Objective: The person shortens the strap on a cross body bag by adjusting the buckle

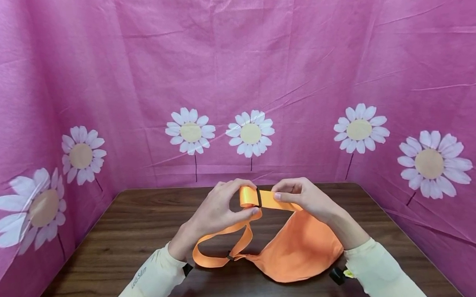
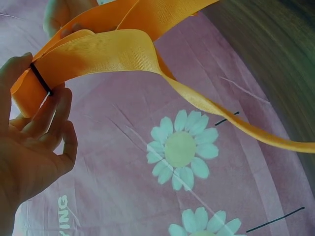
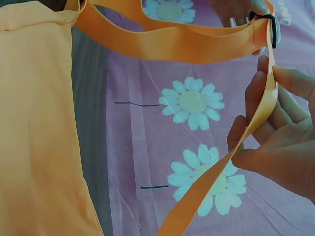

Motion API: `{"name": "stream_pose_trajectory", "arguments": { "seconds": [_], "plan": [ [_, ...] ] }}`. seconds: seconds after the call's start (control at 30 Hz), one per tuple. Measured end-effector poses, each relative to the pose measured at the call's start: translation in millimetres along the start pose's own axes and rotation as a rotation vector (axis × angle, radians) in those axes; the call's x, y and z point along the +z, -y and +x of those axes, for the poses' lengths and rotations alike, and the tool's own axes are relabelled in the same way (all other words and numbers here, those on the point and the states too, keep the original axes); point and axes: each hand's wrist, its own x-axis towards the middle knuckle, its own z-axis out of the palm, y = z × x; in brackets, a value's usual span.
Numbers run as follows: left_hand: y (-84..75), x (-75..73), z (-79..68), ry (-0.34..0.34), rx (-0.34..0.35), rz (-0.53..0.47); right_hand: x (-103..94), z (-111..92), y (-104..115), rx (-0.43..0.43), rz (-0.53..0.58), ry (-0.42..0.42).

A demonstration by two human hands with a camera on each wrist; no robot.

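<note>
An orange fabric bag (image 1: 300,247) hangs or rests at the table's near middle, its orange webbing strap (image 1: 211,256) looping to the left. My left hand (image 1: 220,207) pinches the strap at a black slide buckle (image 1: 258,196), thumb below and fingers above. The strap folds back through that buckle (image 2: 41,78) in the left wrist view. To the right, my right hand (image 1: 304,198) pinches the flat strap between thumb and fingers, a short way from the buckle. A second small black buckle (image 1: 230,255) sits low on the loop.
A dark wood-grain table (image 1: 145,223) lies beneath the hands. Pink cloth (image 1: 290,66) printed with white daisies surrounds it at the back and both sides. Black wrist bands (image 1: 337,276) show at the sleeves.
</note>
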Motion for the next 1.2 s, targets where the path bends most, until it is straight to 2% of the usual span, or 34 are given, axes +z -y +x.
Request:
{"name": "stream_pose_trajectory", "arguments": {
  "seconds": [0.27, 0.5, 0.6, 0.83, 1.07, 1.2],
  "plan": [
    [0.0, 6.6, 0.0, 0.031, -0.027, -0.01, 8.7, 0.2, 6.0, 0.007, 0.059, 0.033],
    [0.1, 14.6, -0.5, 0.047, -0.013, 0.055, 17.8, 1.1, 6.3, 0.012, 0.005, 0.091],
    [0.5, 17.9, -1.3, 0.038, -0.019, 0.072, 21.3, 1.8, 6.4, 0.023, 0.018, 0.113],
    [4.8, 27.2, -3.8, -0.004, -0.094, 0.07, 23.1, 1.1, 7.6, 0.029, 0.118, 0.057],
    [13.4, 30.7, -3.0, -0.009, -0.019, 0.112, 20.3, 0.9, 9.1, 0.036, 0.214, 0.004],
    [18.7, 29.7, -3.1, 0.008, -0.026, 0.148, 14.6, 2.1, 7.8, 0.032, 0.285, -0.027]
  ]
}}
